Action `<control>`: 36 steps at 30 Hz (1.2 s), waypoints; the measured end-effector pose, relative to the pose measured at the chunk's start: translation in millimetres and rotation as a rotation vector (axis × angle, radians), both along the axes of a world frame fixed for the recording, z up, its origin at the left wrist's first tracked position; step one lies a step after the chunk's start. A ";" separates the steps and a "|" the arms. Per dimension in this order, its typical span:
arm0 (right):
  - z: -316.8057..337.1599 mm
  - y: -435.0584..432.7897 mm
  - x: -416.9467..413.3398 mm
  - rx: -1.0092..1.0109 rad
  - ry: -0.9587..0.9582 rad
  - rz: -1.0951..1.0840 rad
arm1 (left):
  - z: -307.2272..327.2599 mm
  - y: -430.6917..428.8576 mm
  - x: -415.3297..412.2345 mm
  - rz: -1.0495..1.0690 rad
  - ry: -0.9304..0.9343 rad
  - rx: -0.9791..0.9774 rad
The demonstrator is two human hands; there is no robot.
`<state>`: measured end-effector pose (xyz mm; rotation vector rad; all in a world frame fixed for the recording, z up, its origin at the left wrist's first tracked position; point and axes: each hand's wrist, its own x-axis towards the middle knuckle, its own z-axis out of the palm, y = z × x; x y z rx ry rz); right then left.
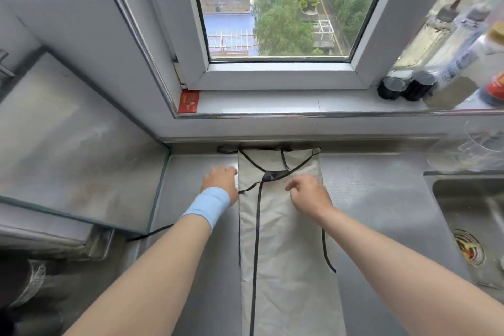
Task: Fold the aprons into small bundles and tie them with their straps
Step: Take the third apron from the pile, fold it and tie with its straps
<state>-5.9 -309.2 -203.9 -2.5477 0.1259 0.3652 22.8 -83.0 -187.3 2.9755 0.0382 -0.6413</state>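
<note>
Head view shows the apron [286,226] folded lengthwise into a long narrow strip on the steel counter [368,199]. It runs from the back wall straight toward you, with its near end out of the frame.

Your left hand [219,181] sits at the strip's left edge, knuckles up and fingers tucked under. I cannot tell whether it is gripping the cloth or only pressing beside it. Your right hand [309,195] rests on the upper part of the strip. Its fingers are loosely bent with the tips on the fabric, and nothing shows between them.

The step in hand looks like tidying the strip before you roll or fold it short. Before that, gather the straps:
- One short end [248,188] pokes over the left edge near your left hand.
- A long strap [257,240] lies down the middle of the strip.
- Another strap [326,254] curls off the right edge.
- A further length [152,234] trails away to the left under the glass panel [81,144].

Pull that last one free so it cannot snag. Lay the two longest straps out where you can reach them, because you need them loose for the tie.

Flatten the strip with your palms, working from the far end toward you, so the edges line up. Then fold from one end in even, tight turns. Hold the bundle down with one hand while the other wraps the straps. The cloth looks thin and slippery, so it may spring open if you lift off too soon.
</note>
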 end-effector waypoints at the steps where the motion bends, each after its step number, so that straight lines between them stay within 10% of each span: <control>1: -0.8 -6.8 2.8 -0.036 -0.056 -0.043 | -1.7 -18.9 1.9 -0.046 -0.038 -0.102; 10: -21.0 -61.2 26.3 0.070 0.089 0.038 | -9.5 -137.4 35.5 -0.055 -0.073 -0.442; 22: -45.2 -86.6 86.4 0.486 0.178 -0.419 | -40.3 -164.1 72.2 0.147 0.170 -0.545; 27: -39.9 -71.1 86.5 0.603 0.162 -0.315 | -20.2 -168.4 82.7 0.253 -0.105 -0.653; 36: -25.4 -49.6 77.4 0.595 0.084 -0.275 | 14.1 -152.2 103.8 0.309 -0.101 -0.413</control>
